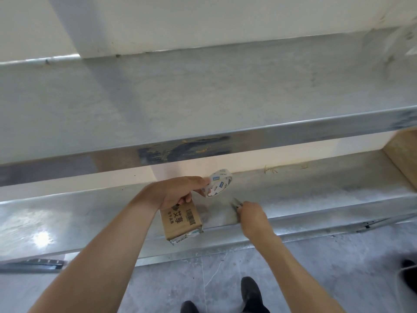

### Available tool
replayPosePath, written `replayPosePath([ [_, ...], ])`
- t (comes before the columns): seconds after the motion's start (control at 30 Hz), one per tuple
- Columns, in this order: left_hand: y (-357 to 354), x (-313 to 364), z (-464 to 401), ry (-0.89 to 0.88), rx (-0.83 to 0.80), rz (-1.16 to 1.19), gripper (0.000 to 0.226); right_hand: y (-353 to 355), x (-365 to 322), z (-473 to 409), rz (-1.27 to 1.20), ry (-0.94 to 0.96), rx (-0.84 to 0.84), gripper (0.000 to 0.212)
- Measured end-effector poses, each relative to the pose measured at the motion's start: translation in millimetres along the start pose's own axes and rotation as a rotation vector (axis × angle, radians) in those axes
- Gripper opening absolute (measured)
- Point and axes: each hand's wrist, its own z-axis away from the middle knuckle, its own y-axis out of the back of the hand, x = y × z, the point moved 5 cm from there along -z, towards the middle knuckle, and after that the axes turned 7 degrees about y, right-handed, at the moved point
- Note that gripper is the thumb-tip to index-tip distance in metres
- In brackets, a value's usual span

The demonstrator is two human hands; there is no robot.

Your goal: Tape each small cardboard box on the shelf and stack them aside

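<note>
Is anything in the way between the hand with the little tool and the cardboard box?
No, nothing visible. Only bare metal shelf lies between the right hand and the cardboard box; the tape roll is held higher up by the left hand.

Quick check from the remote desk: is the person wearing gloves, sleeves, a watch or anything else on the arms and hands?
Nothing is worn. The left hand and right hand are ungloved, both forearms are bare as far as the frame shows, and no watch, ring or band is visible. Dark shoes show below.

A wooden board (404, 154) leans at the far right; black shoes (250, 292) stand on grey floor (158, 288).
</note>
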Motion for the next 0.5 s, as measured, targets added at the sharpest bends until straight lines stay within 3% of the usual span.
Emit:
replayPosePath([
  [0.13,0.2,-3.3,1.7,0.037,0.015,-0.008,0.044,4.7,20.2,-14.8,0.324,0.063,0.093,0.021],
  [0.2,-0.5,-2.7,2.2,0.037,0.018,-0.003,0.042,10.8,22.9,-15.6,0.431,0.105,0.124,0.034],
  [0.27,-3.8,2.0,6.2,0.027,0.019,-0.012,0.044,26.1,16.4,-14.8,0.230,0.213,0.129,0.072],
  [0.33,-9.2,8.0,11.3,0.020,0.001,-0.042,0.044,51.8,-12.1,-7.9,-0.131,0.420,0.061,0.091],
  [0.4,-17.0,15.7,18.3,0.003,-0.023,-0.087,0.040,75.5,-43.5,1.9,-0.310,0.584,-0.047,0.081],
  [0.5,-25.2,28.8,26.2,-0.081,0.061,-0.283,0.040,93.2,-60.7,6.9,-0.230,0.664,-0.117,0.038],
])
